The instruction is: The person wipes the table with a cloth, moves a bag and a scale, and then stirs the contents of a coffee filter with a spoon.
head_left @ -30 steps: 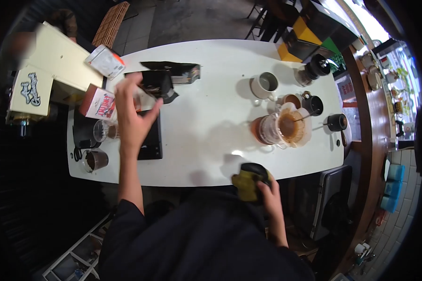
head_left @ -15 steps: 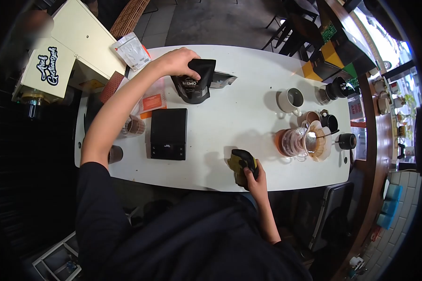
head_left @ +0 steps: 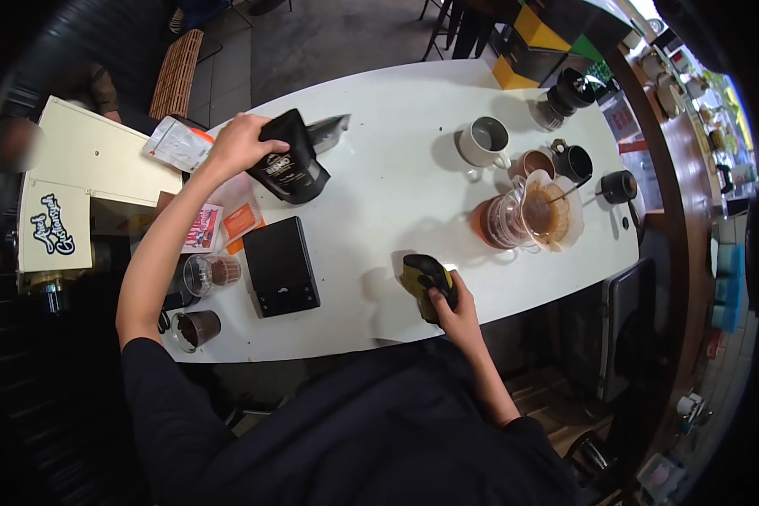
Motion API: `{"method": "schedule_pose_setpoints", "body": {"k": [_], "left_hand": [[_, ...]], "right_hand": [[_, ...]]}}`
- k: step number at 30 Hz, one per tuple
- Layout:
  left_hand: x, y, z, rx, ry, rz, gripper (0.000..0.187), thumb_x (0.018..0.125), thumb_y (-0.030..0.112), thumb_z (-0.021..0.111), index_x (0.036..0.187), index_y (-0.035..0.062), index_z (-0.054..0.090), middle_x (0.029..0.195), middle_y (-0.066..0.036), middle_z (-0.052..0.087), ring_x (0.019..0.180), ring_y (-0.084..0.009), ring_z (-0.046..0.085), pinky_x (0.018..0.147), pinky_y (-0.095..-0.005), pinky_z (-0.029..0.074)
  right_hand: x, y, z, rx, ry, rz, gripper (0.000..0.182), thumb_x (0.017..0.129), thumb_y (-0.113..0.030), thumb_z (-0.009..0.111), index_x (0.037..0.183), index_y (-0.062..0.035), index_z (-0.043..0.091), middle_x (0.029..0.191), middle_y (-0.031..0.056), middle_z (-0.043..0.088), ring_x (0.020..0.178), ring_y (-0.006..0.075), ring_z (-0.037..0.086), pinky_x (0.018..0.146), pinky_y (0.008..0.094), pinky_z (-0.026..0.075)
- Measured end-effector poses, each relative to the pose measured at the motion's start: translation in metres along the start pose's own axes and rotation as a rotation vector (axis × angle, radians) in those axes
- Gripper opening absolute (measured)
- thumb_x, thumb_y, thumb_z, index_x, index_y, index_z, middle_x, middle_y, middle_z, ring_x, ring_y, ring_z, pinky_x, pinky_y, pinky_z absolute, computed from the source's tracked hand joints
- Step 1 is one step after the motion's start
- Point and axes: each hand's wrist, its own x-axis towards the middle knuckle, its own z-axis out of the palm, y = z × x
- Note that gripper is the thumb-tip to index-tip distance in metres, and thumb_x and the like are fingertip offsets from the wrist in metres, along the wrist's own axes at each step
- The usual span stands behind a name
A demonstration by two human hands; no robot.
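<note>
My left hand reaches across the white table and grips the top edge of a black coffee pouch with white lettering. Behind the pouch lies a silvery packet. Closed around a black and olive-green bundle, perhaps a folded cloth, my right hand is over the near edge of the table. A black scale lies between the two hands. To the right of my right hand are a glass server with brown liquid and a paper filter holding wet grounds and a spoon.
A pale mug, a brown cup, a black cup and a black hand grinder stand to the right. On the left are a glass with brown contents, another cup of grounds, packets and a cream machine.
The view has turned, so the table appears tilted. My left hand still holds the pouch and my right hand still holds the bundle; the things on the table keep their places.
</note>
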Motion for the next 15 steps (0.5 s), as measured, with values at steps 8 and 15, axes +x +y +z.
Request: {"method": "schedule_pose_setpoints", "body": {"k": [8, 15], "left_hand": [[-0.002, -0.045, -0.057, 0.148, 0.102, 0.032, 0.039, 0.08, 0.031, 0.085, 0.1, -0.0015, 0.078, 0.081, -0.02, 0.076, 0.075, -0.0321, 0.076, 0.072, -0.0406, 0.056], [0.021, -0.088, -0.058, 0.086, 0.118, -0.032, 0.033, 0.084, 0.026, 0.083, 0.102, -0.0006, 0.079, 0.082, -0.017, 0.077, 0.073, -0.0279, 0.076, 0.07, -0.04, 0.056]], "right_hand": [[0.052, -0.034, 0.01, -0.193, 0.173, -0.278, 0.039, 0.094, -0.002, 0.063, 0.132, 0.0001, 0.06, 0.112, 0.0219, 0.059, 0.102, 0.0334, 0.06, 0.09, 0.0399, 0.047], [0.221, -0.051, 0.048, -0.547, 0.495, -0.551, 0.04, 0.088, -0.007, 0.068, 0.128, -0.0012, 0.064, 0.123, 0.0278, 0.053, 0.121, 0.0475, 0.049, 0.108, 0.0543, 0.039]]}}
